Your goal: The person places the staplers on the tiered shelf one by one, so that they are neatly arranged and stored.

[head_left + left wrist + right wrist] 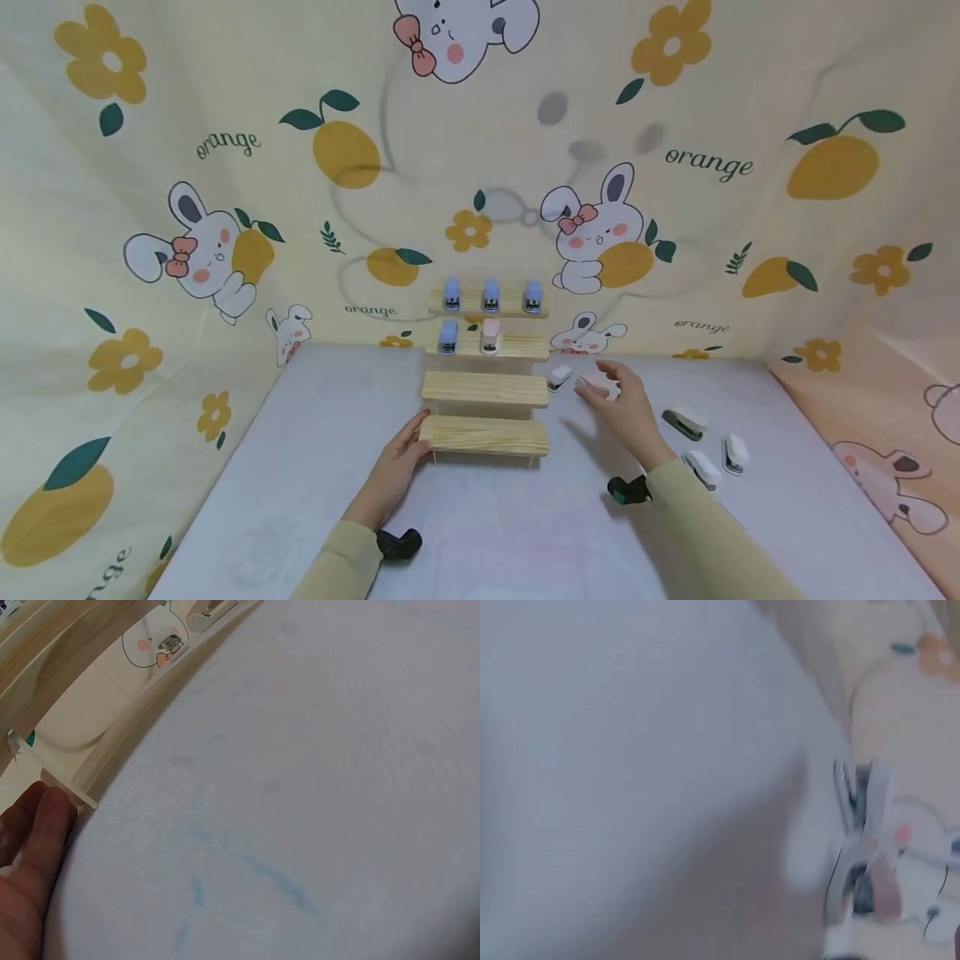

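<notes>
My left hand (393, 471) holds the left end of the lowest board of a tiered wooden stand (483, 435). In the left wrist view, its bent fingers (46, 836) meet a pale support under the wood (71, 656). My right hand (630, 417) is right of the stand, thumb and fingers apart around a pale pink-and-white stapler (597, 386); contact is unclear. The right wrist view shows that pink stapler (885, 889) blurred, beside a white one (877, 799). Blue staplers (491, 295) stand on the top board; a blue (447, 336) and a pink one (491, 334) stand below.
A white stapler (559, 377) lies close to the stand's right side. Right of my right hand lie a green-and-white stapler (685, 422) and two white ones, (702, 469) being nearer my sleeve. Printed cloth (480, 125) walls the back and sides of the table (322, 417).
</notes>
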A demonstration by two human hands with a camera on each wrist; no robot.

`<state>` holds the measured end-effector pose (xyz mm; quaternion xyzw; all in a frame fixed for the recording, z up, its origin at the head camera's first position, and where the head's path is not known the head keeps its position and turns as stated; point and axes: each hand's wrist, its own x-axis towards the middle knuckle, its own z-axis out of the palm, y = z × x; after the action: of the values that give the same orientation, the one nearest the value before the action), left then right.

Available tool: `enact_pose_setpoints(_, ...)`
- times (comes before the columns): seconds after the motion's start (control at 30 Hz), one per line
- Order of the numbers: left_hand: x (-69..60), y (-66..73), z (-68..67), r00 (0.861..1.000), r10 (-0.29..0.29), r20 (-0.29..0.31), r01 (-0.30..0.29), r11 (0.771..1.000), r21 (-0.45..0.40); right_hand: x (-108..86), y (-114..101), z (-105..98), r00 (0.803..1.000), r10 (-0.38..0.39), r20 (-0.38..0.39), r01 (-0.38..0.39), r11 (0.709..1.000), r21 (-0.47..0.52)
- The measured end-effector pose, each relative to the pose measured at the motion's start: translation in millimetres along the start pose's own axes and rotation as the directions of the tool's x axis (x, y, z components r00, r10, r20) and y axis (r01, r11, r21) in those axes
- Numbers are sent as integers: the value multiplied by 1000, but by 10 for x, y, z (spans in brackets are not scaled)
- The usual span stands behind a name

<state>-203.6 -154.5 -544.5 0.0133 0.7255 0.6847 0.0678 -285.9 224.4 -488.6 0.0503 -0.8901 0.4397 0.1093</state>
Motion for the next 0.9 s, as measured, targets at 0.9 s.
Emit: enact_pose_setpoints(0.9, 3, -8, -7, 1000, 7, 11, -7, 1000, -6, -83, 558, -244, 950, 290, 114, -292, 956, 4)
